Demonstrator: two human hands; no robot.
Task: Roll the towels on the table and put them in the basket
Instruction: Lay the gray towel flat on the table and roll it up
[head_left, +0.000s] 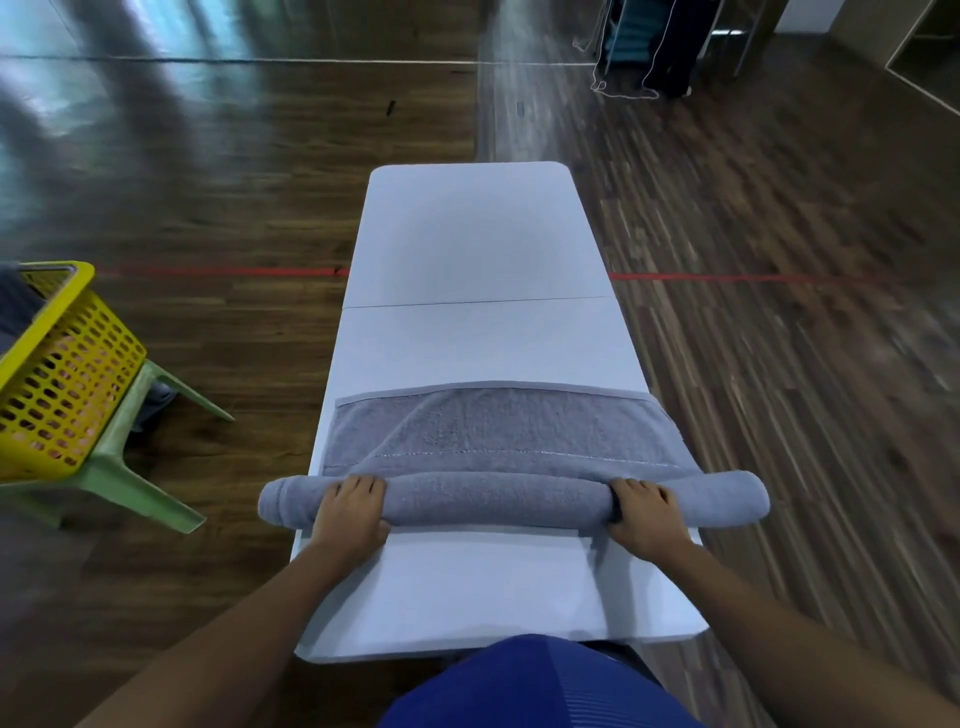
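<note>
A grey towel (498, 431) lies across the white table (478, 234). Its near part is wound into a thick roll that overhangs both table sides; the far part still lies flat. My left hand (350, 512) grips the roll left of centre, fingers curled over the top. My right hand (647, 517) grips it right of centre in the same way. The yellow basket (62, 374) stands at the left edge of the view, apart from the table, with something pink showing through its holes.
The basket rests on a green plastic stool (130, 467) on the dark wood floor. A red line (218, 271) crosses the floor under the table. Cables and dark furniture stand at the far back right.
</note>
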